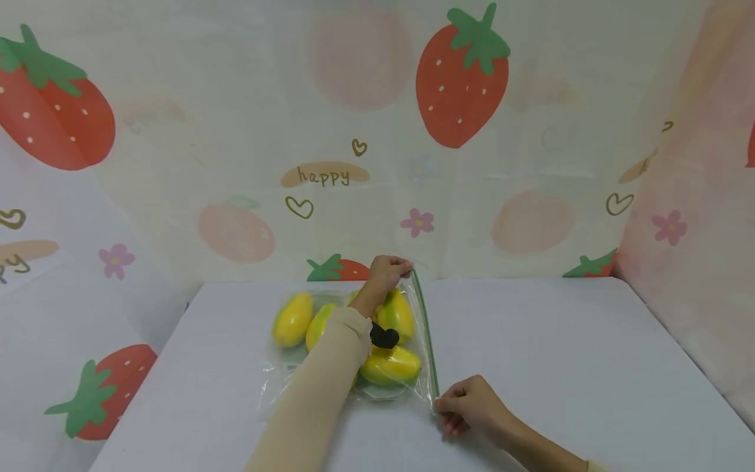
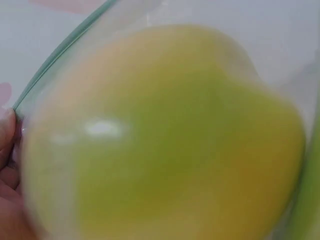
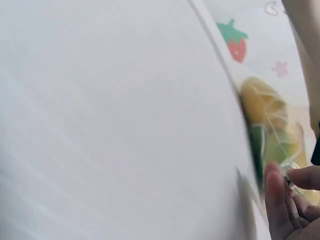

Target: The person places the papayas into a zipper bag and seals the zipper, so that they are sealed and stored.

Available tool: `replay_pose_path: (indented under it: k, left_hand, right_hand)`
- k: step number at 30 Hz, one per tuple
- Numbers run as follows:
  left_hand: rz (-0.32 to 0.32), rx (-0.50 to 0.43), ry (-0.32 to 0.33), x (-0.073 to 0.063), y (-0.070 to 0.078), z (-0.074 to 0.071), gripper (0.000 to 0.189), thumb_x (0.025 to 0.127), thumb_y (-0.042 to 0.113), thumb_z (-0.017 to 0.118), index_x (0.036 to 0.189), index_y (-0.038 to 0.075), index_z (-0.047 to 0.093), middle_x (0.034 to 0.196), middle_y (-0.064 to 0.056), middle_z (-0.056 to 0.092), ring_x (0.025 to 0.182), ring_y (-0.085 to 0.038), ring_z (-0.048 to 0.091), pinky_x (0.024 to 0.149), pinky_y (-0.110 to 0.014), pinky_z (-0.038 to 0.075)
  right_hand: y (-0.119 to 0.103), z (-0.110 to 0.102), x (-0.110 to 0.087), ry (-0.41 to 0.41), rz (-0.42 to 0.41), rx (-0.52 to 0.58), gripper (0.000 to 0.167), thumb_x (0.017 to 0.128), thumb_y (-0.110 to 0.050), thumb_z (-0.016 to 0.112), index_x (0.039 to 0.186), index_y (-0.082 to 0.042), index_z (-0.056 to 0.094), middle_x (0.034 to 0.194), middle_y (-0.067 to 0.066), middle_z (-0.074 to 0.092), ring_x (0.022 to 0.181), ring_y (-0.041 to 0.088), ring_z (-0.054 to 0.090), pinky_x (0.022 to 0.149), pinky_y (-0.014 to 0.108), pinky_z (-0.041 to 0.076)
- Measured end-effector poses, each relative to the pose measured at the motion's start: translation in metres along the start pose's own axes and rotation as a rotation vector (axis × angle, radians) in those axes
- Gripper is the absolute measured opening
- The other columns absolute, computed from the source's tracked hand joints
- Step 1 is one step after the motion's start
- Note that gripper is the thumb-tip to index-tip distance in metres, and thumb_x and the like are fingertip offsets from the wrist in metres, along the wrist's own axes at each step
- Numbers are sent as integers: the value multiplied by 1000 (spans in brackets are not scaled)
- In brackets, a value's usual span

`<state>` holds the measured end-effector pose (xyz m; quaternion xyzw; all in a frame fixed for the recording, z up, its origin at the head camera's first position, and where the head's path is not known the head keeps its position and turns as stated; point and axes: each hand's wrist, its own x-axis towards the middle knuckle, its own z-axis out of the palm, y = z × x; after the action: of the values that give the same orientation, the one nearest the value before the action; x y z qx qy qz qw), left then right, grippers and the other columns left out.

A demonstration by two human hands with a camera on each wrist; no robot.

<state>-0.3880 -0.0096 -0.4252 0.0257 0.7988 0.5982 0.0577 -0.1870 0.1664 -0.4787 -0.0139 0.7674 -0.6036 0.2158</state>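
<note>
A clear zip bag (image 1: 277, 373) lies on the table with several yellow-green mangoes (image 1: 392, 366) inside. Its green zip strip (image 1: 426, 328) runs along the right side. At the far end of that strip, my left hand (image 1: 386, 272) pinches the bag's corner, the forearm reaching across the bag and hiding some of the fruit. My right hand (image 1: 474, 406) pinches the near corner between thumb and fingers. One mango (image 2: 165, 140) fills most of the left wrist view, with the left hand (image 2: 9, 190) at the edge.
The white table (image 1: 560, 354) extends to both sides of the bag. Behind it hangs a cloth backdrop (image 1: 354, 236) printed with strawberries, and similar cloth stands along the left and right. A black strap piece (image 1: 385, 337) shows at my left wrist.
</note>
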Motion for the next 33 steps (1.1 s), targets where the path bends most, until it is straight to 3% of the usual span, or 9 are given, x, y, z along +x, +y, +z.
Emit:
replay_pose_path:
  k: [6, 13, 29, 33]
  left_hand:
    - [3, 11, -35, -2, -2, 1, 26, 96, 20, 62, 105, -2, 71, 100, -16, 71, 101, -28, 64, 101, -40, 48]
    - [-11, -1, -51, -2, -8, 1, 26, 96, 22, 63, 104, -1, 71, 102, -15, 71, 96, -26, 66, 102, -41, 47]
    - [-39, -18, -28, -3, -8, 0, 26, 94, 21, 64, 106, -1, 71, 100, -14, 71, 95, -25, 67, 102, -39, 47]
    - [-40, 16, 4, -4, -9, 2, 24, 94, 21, 64, 104, 0, 72, 101, -14, 71, 92, -23, 65, 93, -34, 51]
  right_hand:
    - [10, -2, -12, -14, 7, -75, 23, 88, -16, 70, 85, 7, 71, 61, 0, 64, 51, 8, 61, 51, 23, 54]
    - [12, -8, -10, -35, 39, -51, 24, 87, -16, 71, 87, 7, 71, 62, 0, 65, 51, 9, 62, 50, 23, 54]
    - [15, -13, -7, -53, 33, -49, 25, 86, -18, 72, 86, 7, 71, 60, -2, 62, 50, 8, 59, 48, 19, 50]
    - [14, -15, -6, -62, 25, -46, 25, 86, -17, 72, 87, 8, 71, 61, -1, 63, 51, 8, 59, 48, 19, 49]
